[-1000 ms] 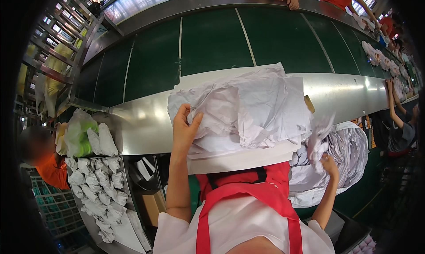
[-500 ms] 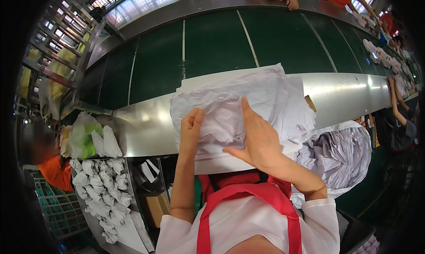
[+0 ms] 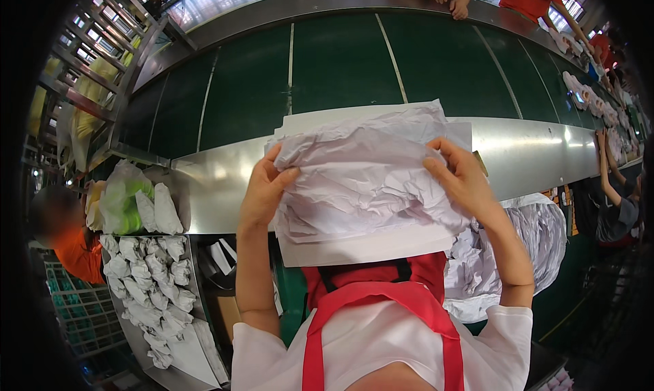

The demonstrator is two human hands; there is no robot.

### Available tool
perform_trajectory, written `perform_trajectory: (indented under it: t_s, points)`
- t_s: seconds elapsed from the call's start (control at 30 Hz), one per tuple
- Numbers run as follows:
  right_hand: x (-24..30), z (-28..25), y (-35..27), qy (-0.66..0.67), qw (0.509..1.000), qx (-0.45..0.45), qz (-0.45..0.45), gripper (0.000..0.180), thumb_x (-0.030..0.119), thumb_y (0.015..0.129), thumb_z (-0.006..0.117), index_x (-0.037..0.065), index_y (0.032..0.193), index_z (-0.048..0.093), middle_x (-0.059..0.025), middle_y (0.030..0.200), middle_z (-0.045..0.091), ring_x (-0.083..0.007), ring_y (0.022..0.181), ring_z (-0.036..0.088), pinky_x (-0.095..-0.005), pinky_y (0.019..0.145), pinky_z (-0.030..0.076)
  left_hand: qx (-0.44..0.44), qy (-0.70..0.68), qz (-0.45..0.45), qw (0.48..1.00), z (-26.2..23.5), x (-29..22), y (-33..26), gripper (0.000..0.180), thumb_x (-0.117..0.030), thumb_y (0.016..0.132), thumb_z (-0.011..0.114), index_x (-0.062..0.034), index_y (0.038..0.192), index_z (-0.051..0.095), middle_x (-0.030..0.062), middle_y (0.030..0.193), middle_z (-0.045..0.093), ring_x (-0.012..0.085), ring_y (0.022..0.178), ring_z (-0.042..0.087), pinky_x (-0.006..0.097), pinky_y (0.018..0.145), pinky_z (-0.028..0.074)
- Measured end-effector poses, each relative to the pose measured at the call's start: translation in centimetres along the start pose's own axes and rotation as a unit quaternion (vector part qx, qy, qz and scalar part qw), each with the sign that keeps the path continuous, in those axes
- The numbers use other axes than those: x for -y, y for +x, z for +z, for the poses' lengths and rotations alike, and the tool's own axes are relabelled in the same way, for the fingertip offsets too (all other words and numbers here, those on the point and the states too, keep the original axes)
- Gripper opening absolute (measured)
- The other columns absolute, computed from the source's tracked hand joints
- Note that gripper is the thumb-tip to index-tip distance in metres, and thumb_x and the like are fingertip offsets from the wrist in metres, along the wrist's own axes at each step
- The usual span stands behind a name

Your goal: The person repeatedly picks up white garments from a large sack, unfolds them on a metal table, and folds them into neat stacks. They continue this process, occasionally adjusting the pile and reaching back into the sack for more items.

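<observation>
Your hands hold no package. A clear plastic bag (image 3: 121, 199) with green and pale contents stands at the left end of the steel bench (image 3: 225, 186), against two white wrapped bundles (image 3: 158, 210). Below it, a tray (image 3: 197, 353) carries rows of white crumpled paper wads (image 3: 146, 282). A large clear plastic sack (image 3: 538, 241) of white paper hangs below the bench's right edge. No labels, signs or screens are visible.

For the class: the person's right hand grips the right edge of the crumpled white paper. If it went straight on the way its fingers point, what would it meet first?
The right hand points leftward across the crumpled white paper, so it would probably press into more of that sheet first, then meet the left hand gripping the opposite edge. Depth is hard to judge here.
</observation>
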State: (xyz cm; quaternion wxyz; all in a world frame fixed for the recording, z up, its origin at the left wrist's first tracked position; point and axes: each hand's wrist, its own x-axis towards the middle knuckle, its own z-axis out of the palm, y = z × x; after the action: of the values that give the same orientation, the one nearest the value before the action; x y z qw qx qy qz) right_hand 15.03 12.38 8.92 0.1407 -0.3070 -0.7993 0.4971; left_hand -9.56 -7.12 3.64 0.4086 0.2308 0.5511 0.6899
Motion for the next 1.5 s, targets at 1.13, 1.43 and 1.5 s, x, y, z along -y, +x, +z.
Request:
perform_trajectory:
  t_s: [1.13, 1.43, 1.5]
  points:
    - [-10.8, 3.1, -0.4, -0.455, 0.878, -0.079, -0.127, 0.067, 0.045, 0.083, 0.06, 0.02, 0.142, 0.039, -0.0133, 0.149, 0.031, -0.0322, 0.138, 0.027, -0.0508, 0.113, 0.017, 0.056, 0.75, 0.162, 0.639, 4.6, 6.5, 1.1, 0.083, -0.051, 0.073, 0.067, -0.0257, 0.145, 0.034, 0.0051, 0.154, 0.021, 0.0293, 0.143, 0.014, 0.071, 0.105, 0.001]
    - [-16.4, -8.2, -13.5, -0.077, 0.861, -0.502, -0.024, 0.018, 0.007, 0.092, 0.054, 0.001, 0.106, 0.062, -0.0086, 0.091, 0.064, -0.0143, 0.081, 0.061, -0.0256, 0.072, 0.049, 0.058, 0.779, 0.19, 0.595, 6.3, 5.5, 0.5, 0.075, -0.044, 0.08, 0.061, -0.0201, 0.146, 0.032, 0.0057, 0.155, 0.022, 0.0299, 0.144, 0.013, 0.065, 0.108, -0.002]
    - [-22.0, -9.0, -18.8, 0.052, 0.814, -0.578, 0.026, 0.018, 0.014, 0.097, 0.05, 0.0, 0.096, 0.061, -0.0023, 0.073, 0.057, -0.0074, 0.064, 0.052, -0.0212, 0.06, 0.042, 0.116, 0.748, 0.242, 0.607, 7.3, 4.8, 0.8, 0.073, -0.046, 0.08, 0.06, -0.0198, 0.144, 0.036, 0.0085, 0.154, 0.024, 0.0317, 0.143, 0.015, 0.064, 0.108, -0.002]
